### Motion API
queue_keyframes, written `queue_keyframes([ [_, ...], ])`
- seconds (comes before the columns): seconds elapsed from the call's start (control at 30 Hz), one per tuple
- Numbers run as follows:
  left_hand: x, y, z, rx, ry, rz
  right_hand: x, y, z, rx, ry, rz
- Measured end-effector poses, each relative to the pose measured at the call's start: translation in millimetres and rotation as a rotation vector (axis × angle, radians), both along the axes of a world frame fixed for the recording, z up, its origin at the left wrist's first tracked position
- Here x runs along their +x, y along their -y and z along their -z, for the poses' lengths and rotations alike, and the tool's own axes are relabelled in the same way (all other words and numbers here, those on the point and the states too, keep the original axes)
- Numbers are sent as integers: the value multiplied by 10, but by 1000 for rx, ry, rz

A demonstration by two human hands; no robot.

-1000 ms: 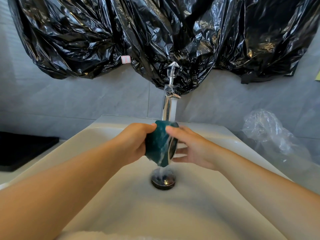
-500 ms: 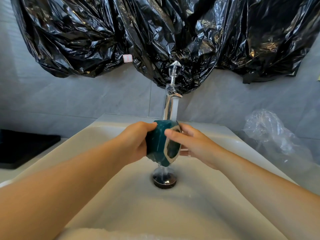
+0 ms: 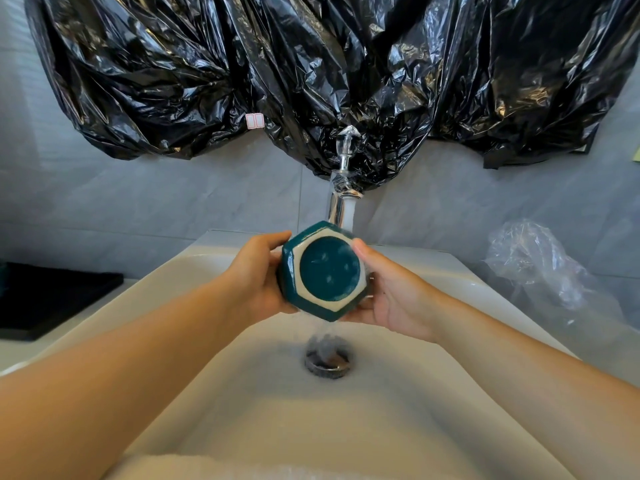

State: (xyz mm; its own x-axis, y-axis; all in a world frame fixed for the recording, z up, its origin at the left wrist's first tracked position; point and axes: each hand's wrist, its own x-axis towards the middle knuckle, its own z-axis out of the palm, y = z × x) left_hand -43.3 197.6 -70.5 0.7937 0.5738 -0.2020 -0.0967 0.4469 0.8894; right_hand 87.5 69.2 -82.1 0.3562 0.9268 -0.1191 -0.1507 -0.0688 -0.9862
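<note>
Step in hand: rinsing under running water.

- Teal hexagonal cup (image 3: 328,271) is held on its side over the sink (image 3: 207,410), directly under the faucet (image 3: 341,209). Its base faces the camera: a pale unglazed hexagon around a glazed teal disc. The mouth points away and is not visible.
- Left grip (image 3: 258,277) wraps the cup's left wall, thumb on the upper edge. Right grip (image 3: 393,301) cradles the right and lower walls, thumb pressed at the upper right corner of the base. Both are clasping the cup.
- Water stream (image 3: 325,332) runs off the lowest corner of the cup and falls onto the drain (image 3: 329,362).
- Surroundings: black plastic sheeting (image 3: 311,71) hangs above the faucet. A clear plastic bag (image 3: 540,265) lies to the right, and a black mat (image 3: 52,299) sits on the counter to the left.

Judgement: the outside and base are getting rinsed, and the state of the inside can't be told. The next move likely calls for turning the cup between both grips so the remaining faces meet the stream. The glaze is wet, so a firm hold is needed.
</note>
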Motion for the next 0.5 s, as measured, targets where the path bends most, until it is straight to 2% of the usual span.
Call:
queue_keyframes([
  [0.37,61,-54,43,-179,66,-28,8,5,-59,32,-86,88],
  [0.5,66,-32,30,-267,133,16,14,-22,-74,41,-183,175],
])
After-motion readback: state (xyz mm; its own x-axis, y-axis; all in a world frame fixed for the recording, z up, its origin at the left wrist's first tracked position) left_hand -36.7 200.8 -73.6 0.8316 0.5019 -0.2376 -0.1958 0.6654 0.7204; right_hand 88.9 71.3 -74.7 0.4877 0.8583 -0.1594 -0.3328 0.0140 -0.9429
